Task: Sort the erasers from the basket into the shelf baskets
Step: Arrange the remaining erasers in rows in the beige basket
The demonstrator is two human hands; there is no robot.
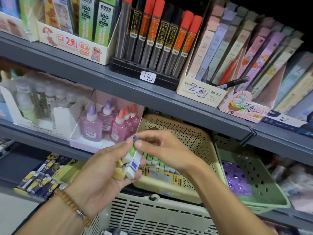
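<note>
Several erasers (131, 164) sit bunched in the left hand (101, 168), whose palm is turned up and fingers curled round them like a small tray: white ones with blue and green sleeves on top, yellowish ones lower against the palm. That cradling hold looks chosen so the stock stays fanned out and readable while the other hand works. The right hand (162, 150) comes in from the right, and its thumb and forefinger pinch the tip of one small dark-blue piece (134, 138) at the top of the bunch; its remaining fingers are loosely bent and hold nothing else. I judge this to be the picking step, one eraser being singled out by kind before it goes to its place.

Both hands hover just in front of the beige perforated shelf basket (191, 133), tilted forward on the shelf so its rows show; green-sleeved and yellow-labelled erasers (160, 168) already stand packed inside, which is probably why the hands work here. Beside it on the right is a green basket (259, 177) with purple items I cannot identify. Below the wrists, the cream slotted basket (152, 216) waits close under the hands, handy for the next handful; a few things show blurred at its bottom edge. Left of the beige basket, glue bottles (108, 122) stand in a display box, and dark-and-yellow packs (42, 177) lie on the lower shelf.
</note>
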